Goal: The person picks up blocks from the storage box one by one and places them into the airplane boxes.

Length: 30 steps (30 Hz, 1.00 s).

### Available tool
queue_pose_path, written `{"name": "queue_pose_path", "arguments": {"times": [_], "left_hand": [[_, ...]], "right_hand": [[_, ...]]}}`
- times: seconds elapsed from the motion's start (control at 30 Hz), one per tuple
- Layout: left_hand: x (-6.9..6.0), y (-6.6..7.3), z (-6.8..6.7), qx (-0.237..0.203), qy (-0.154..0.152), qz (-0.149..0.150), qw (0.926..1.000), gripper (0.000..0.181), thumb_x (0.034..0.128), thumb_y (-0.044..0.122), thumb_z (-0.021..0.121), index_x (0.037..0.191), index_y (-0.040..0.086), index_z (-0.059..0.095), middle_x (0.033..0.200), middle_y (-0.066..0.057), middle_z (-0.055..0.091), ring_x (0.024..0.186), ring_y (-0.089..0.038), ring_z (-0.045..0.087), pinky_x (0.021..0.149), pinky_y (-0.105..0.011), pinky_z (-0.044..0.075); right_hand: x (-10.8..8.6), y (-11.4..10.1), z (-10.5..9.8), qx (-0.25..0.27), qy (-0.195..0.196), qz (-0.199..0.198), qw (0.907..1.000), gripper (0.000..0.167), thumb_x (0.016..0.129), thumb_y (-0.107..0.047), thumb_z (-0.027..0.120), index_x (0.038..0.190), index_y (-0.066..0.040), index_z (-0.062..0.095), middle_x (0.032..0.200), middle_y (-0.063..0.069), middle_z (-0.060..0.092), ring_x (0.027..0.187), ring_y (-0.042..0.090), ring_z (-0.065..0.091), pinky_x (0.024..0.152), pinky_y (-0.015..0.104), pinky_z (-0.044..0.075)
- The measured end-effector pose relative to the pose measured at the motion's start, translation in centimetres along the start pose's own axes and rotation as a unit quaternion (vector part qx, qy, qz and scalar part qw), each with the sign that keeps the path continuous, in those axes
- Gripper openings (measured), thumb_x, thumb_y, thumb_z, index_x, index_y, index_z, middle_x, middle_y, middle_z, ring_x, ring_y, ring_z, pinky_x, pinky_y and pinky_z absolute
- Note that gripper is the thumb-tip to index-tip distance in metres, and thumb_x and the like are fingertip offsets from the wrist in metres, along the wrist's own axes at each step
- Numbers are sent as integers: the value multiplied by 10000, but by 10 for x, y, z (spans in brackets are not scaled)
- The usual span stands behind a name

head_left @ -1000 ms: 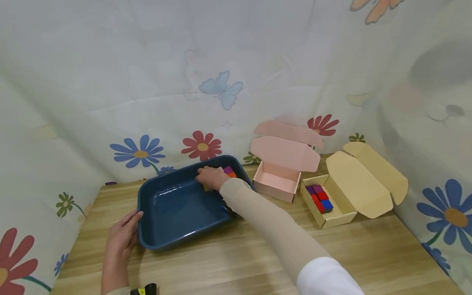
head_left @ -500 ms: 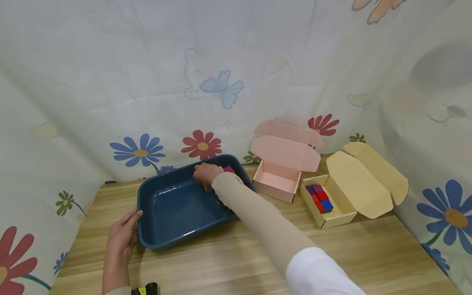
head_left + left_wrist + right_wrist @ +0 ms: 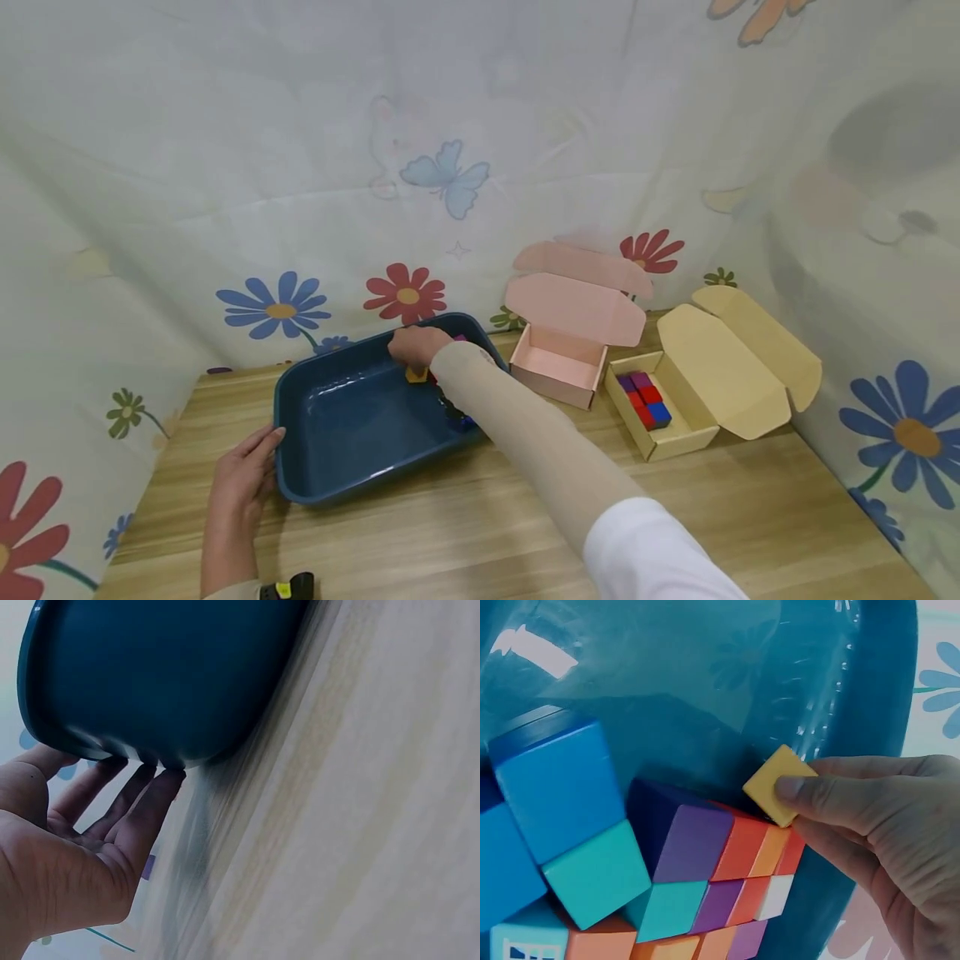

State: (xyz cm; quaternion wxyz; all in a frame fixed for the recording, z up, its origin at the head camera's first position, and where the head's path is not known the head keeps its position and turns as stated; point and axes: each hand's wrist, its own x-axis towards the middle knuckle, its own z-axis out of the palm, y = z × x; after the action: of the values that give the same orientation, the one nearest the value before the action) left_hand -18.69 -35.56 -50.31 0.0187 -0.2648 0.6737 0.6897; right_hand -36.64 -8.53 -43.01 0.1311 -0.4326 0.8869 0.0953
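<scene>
At the left end of the dark blue basin, my left hand holds the rim, thumb on the edge and fingers against the outer wall. In the left wrist view, the fingertips of the left hand touch the basin from outside. My right hand is inside the basin near its far wall. The right wrist view has the right hand pinching a yellow block between thumb and fingers. Beside it lie a purple block, a teal block and a large blue block.
Right of the basin stands an open pink box with its lid up. Farther right, an open yellow box contains several red, purple and blue blocks. A patterned curtain rises behind the wooden table.
My right hand has moved slightly left within the basin, and more of the yellow block shows beneath it. My left hand keeps its hold on the rim.
</scene>
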Motion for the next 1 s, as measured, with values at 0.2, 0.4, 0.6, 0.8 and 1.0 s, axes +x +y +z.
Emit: {"name": "queue_pose_path", "arguments": {"times": [0.2,0.4,0.6,0.8,1.0], "left_hand": [[3,1,0,148,94,-65,9998,734,950,385,726,1562,132,409,1242,56,624,872,21,675,757,-249,590],[3,-1,1,195,24,-110,9997,752,954,391,718,1573,127,381,1374,-11,550,859,38,660,761,-233,583],[2,1,-1,175,1,33,9998,753,951,375,729,1568,109,390,1088,149,639,855,19,678,755,-261,594],[4,0,-3,238,-67,-52,9997,761,954,385,722,1577,121,374,1249,69,617,864,41,665,780,-257,590],[5,0,-4,271,24,-115,9996,776,939,409,733,1574,132,384,1366,38,544,856,53,661,793,-263,591]], "right_hand": [[-9,2,0,127,12,33,9999,247,936,-139,755,1182,-155,750,1080,-25,707,877,147,626,824,277,561],[-14,5,-2,176,-29,-416,9990,325,922,-184,774,1232,-153,678,1141,-22,679,984,132,612,894,252,536],[-29,11,-14,256,286,-775,9963,343,903,-243,802,1185,-157,629,1084,-27,674,963,129,605,854,196,522],[-69,23,-24,-157,442,-782,9958,357,937,-248,764,1244,-119,637,1161,20,686,1029,169,613,888,199,513],[-112,49,-19,-394,280,-465,9977,364,943,-231,740,1271,-109,640,1120,45,705,988,222,626,867,252,530]]}}
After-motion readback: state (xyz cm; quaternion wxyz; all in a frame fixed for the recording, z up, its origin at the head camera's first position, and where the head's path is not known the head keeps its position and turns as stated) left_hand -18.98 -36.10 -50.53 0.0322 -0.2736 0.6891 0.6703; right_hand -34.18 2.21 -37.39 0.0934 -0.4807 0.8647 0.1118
